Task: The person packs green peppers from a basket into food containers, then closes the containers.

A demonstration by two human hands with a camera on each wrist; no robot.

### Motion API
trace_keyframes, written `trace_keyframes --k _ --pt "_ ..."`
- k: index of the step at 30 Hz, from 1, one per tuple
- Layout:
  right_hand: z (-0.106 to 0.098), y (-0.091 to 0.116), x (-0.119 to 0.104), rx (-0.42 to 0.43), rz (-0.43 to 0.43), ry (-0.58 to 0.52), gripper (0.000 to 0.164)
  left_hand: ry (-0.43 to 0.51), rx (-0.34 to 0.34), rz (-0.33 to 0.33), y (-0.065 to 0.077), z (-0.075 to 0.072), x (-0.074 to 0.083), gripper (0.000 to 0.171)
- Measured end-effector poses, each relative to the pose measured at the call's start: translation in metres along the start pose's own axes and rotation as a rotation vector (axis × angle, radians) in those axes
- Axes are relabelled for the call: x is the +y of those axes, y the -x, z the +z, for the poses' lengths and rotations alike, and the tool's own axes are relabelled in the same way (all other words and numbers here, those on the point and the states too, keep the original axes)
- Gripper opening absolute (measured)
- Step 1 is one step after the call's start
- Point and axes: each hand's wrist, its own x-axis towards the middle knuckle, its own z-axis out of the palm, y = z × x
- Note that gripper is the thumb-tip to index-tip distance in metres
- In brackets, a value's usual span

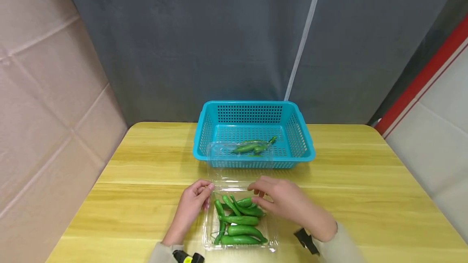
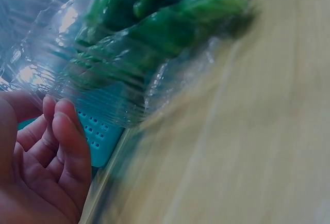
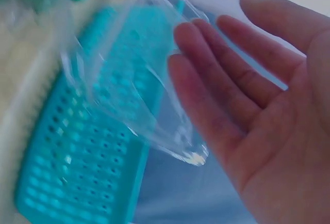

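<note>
A clear plastic clamshell box (image 1: 272,230) lies on the table with its lid (image 1: 239,175) raised at the far side. Several green chili peppers (image 1: 243,230) lie in its base. At the box's far left corner, my left hand (image 1: 193,200) pinches the rim between thumb and fingertips; the left wrist view shows the hand (image 2: 46,157) right at the ribbed plastic edge. My right hand (image 1: 287,200) is over the box's far right corner. In the right wrist view its fingers (image 3: 216,84) are loosely bent beside the clear plastic, with nothing held between them.
A turquoise plastic basket (image 1: 308,151) stands at the back of the wooden table (image 1: 146,173), behind the box, and a few green peppers (image 1: 248,147) lie in it. The raised lid overlaps the basket's front in the head view. A grey curtain (image 1: 201,39) hangs behind.
</note>
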Motion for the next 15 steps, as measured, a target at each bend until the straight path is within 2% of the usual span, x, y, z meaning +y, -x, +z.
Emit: trace_keyframes --k 5,8,12,15 --pt "-0.027 -0.007 0.008 0.105 -0.038 0.004 0.024 -0.001 -0.001 -0.002 0.000 0.001 0.000 0.027" --pt "-0.043 -0.013 0.016 0.137 -0.037 -0.012 0.028 0.001 -0.001 0.000 -0.001 0.001 0.000 0.026" --pt "-0.061 -0.025 0.030 0.136 0.002 0.004 0.027 -0.004 0.006 0.005 0.000 0.001 0.000 0.024" --pt "-0.071 -0.035 0.044 0.100 0.060 0.049 0.025 -0.005 0.012 0.005 0.000 0.001 0.000 0.022"
